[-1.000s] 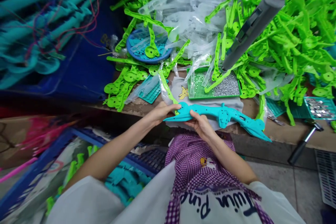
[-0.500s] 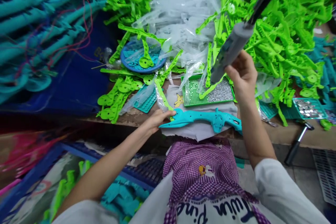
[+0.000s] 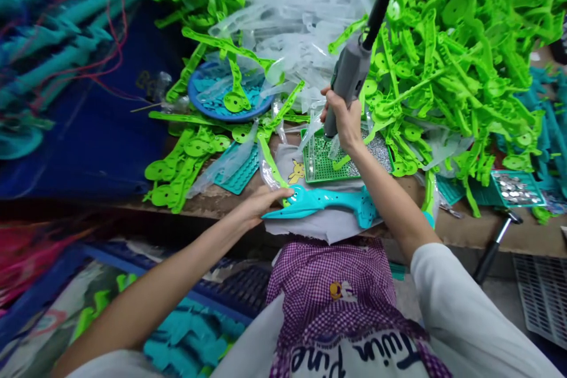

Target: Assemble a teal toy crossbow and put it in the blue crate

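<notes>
My right hand (image 3: 348,122) is wrapped round a grey electric screwdriver (image 3: 351,71), whose black cord end rises from its top. The tool's tip points down over a green perforated tray (image 3: 323,172) with a heap of small silver screws (image 3: 379,152) at its right. My left hand (image 3: 261,204) grips the left end of a long turquoise plastic part (image 3: 328,199), thumb on top. That part lies across a pale cloth (image 3: 305,225) at the bench edge, its right end hidden behind my right forearm. A bright green strip (image 3: 271,160) reaches my left fingertips.
Green plastic parts (image 3: 460,53) and clear plastic pieces (image 3: 305,18) are heaped at the back. A blue bowl (image 3: 192,97) holds small blue pieces. A hammer (image 3: 496,245) overhangs the bench edge at right, near a tray of silver discs (image 3: 516,188). Blue crates flank the lower left.
My right hand has moved left with the screwdriver, which now stands more upright over the screw tray. My left hand keeps its hold on the turquoise part. The view has shifted slightly.
</notes>
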`<state>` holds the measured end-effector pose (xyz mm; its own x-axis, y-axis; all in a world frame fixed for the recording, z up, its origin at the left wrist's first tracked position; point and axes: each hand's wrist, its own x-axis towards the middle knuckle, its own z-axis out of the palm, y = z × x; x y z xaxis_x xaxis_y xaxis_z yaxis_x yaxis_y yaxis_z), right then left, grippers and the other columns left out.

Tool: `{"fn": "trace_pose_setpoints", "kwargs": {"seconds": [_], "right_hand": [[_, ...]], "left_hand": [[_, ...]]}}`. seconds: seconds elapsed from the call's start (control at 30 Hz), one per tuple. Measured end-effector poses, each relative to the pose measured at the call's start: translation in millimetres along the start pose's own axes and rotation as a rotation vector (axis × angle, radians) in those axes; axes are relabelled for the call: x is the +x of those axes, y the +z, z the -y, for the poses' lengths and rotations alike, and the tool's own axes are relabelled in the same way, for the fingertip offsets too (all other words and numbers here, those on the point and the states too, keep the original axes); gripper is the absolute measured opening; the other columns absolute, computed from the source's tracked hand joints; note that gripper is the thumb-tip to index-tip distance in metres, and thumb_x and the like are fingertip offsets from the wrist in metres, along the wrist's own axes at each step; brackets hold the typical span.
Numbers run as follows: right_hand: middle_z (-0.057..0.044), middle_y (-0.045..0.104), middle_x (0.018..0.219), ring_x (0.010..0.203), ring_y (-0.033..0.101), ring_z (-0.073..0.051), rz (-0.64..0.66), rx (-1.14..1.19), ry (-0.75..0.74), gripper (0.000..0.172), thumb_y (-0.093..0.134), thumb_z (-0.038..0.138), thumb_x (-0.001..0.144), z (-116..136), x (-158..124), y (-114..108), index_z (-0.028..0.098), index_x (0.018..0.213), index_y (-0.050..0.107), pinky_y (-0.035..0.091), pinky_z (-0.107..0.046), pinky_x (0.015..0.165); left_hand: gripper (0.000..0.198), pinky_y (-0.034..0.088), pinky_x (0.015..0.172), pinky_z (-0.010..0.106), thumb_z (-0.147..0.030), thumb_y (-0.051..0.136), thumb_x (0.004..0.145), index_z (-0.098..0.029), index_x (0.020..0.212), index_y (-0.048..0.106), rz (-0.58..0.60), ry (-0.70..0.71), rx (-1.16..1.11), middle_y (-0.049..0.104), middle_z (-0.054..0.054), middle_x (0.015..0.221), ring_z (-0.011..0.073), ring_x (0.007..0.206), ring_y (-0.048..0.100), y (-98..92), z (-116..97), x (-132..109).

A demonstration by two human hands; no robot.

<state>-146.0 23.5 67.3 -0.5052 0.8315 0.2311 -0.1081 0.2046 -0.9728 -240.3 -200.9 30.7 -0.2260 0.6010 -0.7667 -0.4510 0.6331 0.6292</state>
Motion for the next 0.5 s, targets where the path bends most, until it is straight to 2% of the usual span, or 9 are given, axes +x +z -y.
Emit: {"fn": "trace_pose_setpoints", "kwargs": {"seconds": [0.23,0.5], "right_hand": [[0.001,0.061,0.070,0.076,0.069,-0.016,-0.108,0.015,0.048,0.049,0.053,0.065,0.084,-18,-10,6,0.019,0.094,0.064,0.055,-0.031,0.066],[0.000,0.064,0.071,0.071,0.069,-0.014,-0.097,-0.035,-0.003,0.046,0.047,0.063,0.087,-18,-16,4,0.020,0.086,0.065,0.051,-0.026,0.058]], "left_hand": [[0.048,0.054,0.059,0.027,-0.036,0.089,0.039,-0.014,0.078,0.073,0.006,-0.009,-0.019,0.075,0.006,0.076,0.0200,0.069,0.068,-0.8,1,1],[0.046,0.055,0.061,0.027,-0.034,0.089,0.040,-0.015,0.080,0.073,0.012,-0.005,-0.033,0.076,0.006,0.078,0.0200,0.072,0.068,-0.1,-1,0]]}}
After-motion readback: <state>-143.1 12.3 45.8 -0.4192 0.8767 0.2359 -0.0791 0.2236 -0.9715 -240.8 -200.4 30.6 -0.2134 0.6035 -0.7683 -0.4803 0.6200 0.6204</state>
